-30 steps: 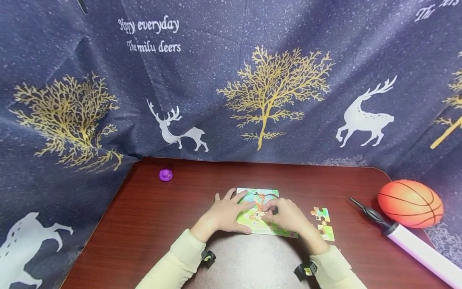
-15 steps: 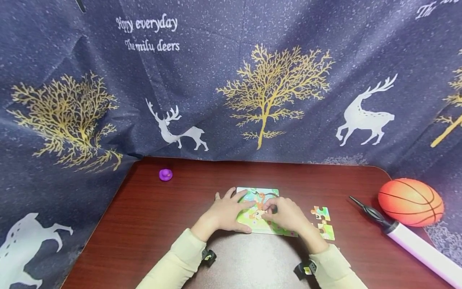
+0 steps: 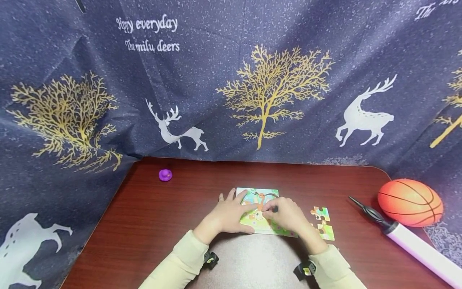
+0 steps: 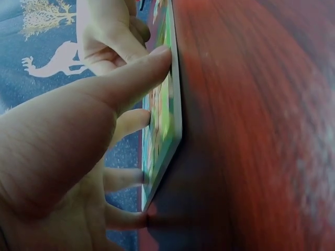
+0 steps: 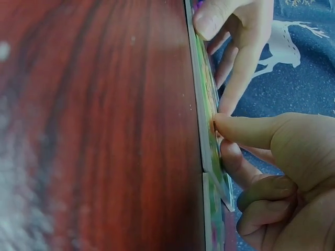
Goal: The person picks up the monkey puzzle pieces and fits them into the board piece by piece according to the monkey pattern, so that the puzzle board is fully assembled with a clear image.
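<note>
A jigsaw puzzle [image 3: 267, 193] with a colourful cartoon animal picture lies flat on the table. My left hand [image 3: 227, 216] rests on its left side, fingers spread, the thumb along its near edge. Above the middle of the puzzle, my right hand [image 3: 288, 216] pinches with thumb and forefinger at a puzzle piece, which the fingertips mostly hide. In the right wrist view, the thumb [image 5: 246, 129] touches the puzzle surface and the other fingers are curled. Loose puzzle pieces [image 3: 326, 231] lie to the right, and another piece [image 3: 290, 233] shows at the puzzle's near right corner.
On the right are an orange basketball [image 3: 410, 202] and a white hand pump [image 3: 418, 251] with a black nozzle. A small purple hat-shaped object [image 3: 165, 175] sits at the back left. A dark blue printed cloth [image 3: 216, 80] hangs behind the brown table [image 3: 144, 224].
My left hand has shifted slightly to the right over the puzzle. The right hand stays almost in place, its fingertips moving a little. The loose pieces have not moved.
</note>
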`<action>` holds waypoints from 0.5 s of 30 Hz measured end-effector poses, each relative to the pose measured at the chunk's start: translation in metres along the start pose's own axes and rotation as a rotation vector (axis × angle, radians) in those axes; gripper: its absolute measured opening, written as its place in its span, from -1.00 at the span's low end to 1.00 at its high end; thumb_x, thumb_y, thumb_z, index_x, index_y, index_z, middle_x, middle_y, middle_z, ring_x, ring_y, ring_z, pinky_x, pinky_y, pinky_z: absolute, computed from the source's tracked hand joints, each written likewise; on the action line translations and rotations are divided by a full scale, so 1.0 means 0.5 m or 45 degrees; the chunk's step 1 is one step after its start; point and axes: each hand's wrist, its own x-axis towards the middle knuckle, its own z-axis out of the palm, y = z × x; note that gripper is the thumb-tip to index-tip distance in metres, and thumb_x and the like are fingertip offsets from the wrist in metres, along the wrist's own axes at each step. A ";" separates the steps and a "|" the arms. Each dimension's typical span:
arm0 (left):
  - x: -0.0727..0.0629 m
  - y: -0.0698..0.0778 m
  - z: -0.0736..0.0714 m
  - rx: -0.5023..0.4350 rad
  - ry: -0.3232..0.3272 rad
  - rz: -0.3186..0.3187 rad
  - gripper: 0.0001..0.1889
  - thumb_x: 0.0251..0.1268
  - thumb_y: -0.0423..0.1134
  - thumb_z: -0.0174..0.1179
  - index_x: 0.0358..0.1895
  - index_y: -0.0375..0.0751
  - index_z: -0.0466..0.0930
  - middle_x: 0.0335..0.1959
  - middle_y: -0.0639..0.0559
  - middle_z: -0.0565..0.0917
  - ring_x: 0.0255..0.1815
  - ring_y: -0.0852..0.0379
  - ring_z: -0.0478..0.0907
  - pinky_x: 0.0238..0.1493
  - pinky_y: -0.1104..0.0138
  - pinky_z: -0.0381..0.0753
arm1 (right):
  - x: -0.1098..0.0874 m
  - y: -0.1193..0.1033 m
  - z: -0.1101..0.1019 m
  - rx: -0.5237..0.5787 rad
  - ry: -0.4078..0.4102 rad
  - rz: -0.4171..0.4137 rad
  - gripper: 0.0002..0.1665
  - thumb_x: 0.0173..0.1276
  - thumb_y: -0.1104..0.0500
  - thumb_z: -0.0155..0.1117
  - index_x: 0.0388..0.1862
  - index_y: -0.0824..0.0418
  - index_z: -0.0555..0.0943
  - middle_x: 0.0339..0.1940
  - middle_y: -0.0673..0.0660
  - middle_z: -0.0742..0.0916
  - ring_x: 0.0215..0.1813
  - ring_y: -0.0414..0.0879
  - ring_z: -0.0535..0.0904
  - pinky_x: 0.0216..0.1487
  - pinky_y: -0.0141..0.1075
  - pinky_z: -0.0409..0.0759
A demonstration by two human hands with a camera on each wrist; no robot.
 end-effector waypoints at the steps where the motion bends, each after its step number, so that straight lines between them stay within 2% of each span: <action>1: 0.001 0.003 0.000 0.007 0.006 0.002 -0.18 0.20 0.45 0.28 0.54 0.38 0.39 0.62 -0.20 0.20 0.56 -0.53 0.09 0.26 -0.51 0.25 | -0.001 0.000 -0.001 -0.001 0.003 -0.005 -0.97 0.31 0.06 0.53 -0.32 -0.08 0.80 -0.50 -0.22 0.66 -0.57 -0.23 0.46 -0.48 -0.23 0.44; 6: 0.009 0.016 0.003 0.060 0.026 0.010 -0.24 0.24 0.41 0.28 0.53 0.41 0.40 0.58 -0.28 0.25 0.52 -0.56 0.15 0.27 -0.47 0.29 | -0.011 0.006 -0.012 0.000 0.038 -0.023 -0.96 0.33 0.07 0.50 -0.31 -0.01 0.80 -0.50 -0.21 0.65 -0.52 -0.24 0.46 -0.41 -0.23 0.45; 9: 0.013 0.022 0.002 0.084 0.030 0.012 -0.27 0.25 0.39 0.28 0.51 0.39 0.44 0.56 -0.28 0.29 0.53 -0.52 0.16 0.27 -0.46 0.30 | -0.021 0.018 -0.030 -0.004 0.083 -0.021 -0.97 0.34 0.09 0.49 -0.28 0.00 0.80 -0.52 -0.20 0.65 -0.50 -0.24 0.46 -0.39 -0.23 0.45; 15: 0.016 0.023 0.003 0.059 -0.002 0.019 -0.28 0.29 0.35 0.29 0.51 0.33 0.44 0.63 -0.05 0.24 0.62 -0.21 0.14 0.37 -0.39 0.23 | -0.055 0.072 -0.090 -0.036 0.192 0.065 -0.84 0.35 0.05 0.49 -0.13 0.03 0.80 -0.49 -0.18 0.71 -0.53 -0.23 0.55 -0.32 -0.18 0.51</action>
